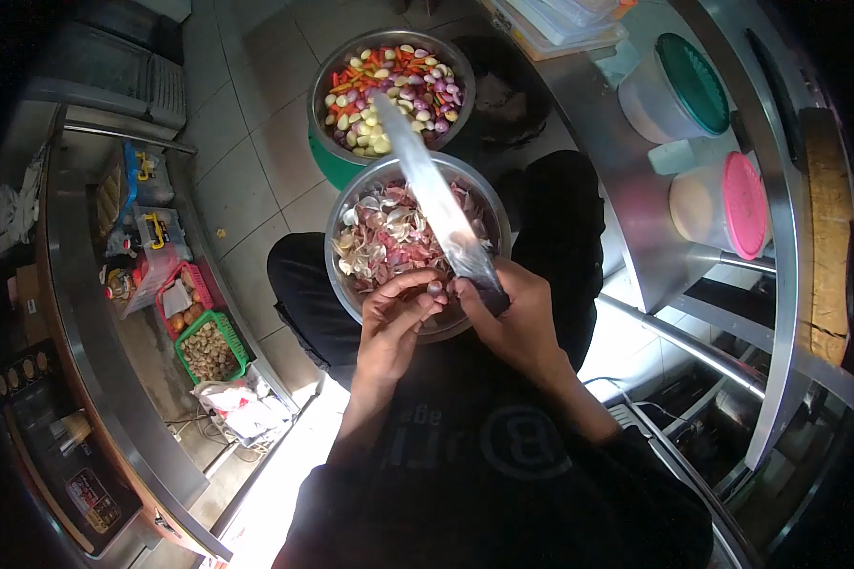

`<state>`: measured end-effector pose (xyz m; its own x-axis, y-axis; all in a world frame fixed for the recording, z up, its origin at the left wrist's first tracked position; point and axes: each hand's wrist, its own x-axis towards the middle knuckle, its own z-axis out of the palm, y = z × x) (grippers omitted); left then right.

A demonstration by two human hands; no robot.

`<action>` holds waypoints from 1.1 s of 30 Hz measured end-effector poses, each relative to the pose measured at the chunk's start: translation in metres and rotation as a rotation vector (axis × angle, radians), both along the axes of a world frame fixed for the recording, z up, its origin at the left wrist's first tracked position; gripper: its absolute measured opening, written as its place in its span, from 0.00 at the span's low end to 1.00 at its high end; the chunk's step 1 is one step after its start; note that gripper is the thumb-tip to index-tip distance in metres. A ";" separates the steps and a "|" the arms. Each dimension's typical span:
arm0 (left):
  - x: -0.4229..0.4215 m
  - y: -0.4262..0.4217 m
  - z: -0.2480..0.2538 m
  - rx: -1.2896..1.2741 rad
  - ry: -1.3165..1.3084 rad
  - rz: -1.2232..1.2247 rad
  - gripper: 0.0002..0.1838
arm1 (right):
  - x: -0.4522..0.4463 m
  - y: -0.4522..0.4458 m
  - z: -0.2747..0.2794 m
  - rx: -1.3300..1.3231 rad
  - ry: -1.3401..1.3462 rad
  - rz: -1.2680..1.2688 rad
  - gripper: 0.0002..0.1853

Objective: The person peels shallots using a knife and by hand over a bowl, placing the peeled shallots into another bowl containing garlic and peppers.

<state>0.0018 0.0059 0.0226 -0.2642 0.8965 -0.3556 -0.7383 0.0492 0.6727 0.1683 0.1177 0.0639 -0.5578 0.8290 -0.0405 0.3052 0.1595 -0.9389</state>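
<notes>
My left hand (389, 321) pinches a small purplish shallot (436, 289) between its fingertips. My right hand (520, 318) is wrapped round the dark handle of a large knife (427, 185), its broad blade pointing up and away from me. The right thumb tip is right beside the shallot. Both hands are over the near rim of a metal bowl (336, 228) on my lap, filled with papery shallot and garlic skins (389, 232). Beyond it, a second metal bowl (317, 90) holds peeled garlic, shallots and red and orange chilies (413, 71).
The far bowl rests on a green support (327, 163). At left, a low shelf carries a green basket (182, 351), a pink basket (202, 284) and plastic boxes. At right, tubs with a green lid (693, 85) and pink lid (745, 204) stand on a metal counter (603, 142).
</notes>
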 end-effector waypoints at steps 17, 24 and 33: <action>0.004 -0.001 -0.007 -0.062 0.294 0.082 0.08 | -0.003 -0.008 -0.006 0.206 -0.095 0.223 0.16; 0.001 0.000 0.002 -0.080 0.367 0.023 0.09 | -0.003 -0.009 -0.010 0.211 -0.152 0.185 0.13; 0.001 0.002 0.004 -0.072 0.288 0.061 0.10 | -0.001 -0.004 -0.002 0.179 0.028 0.108 0.14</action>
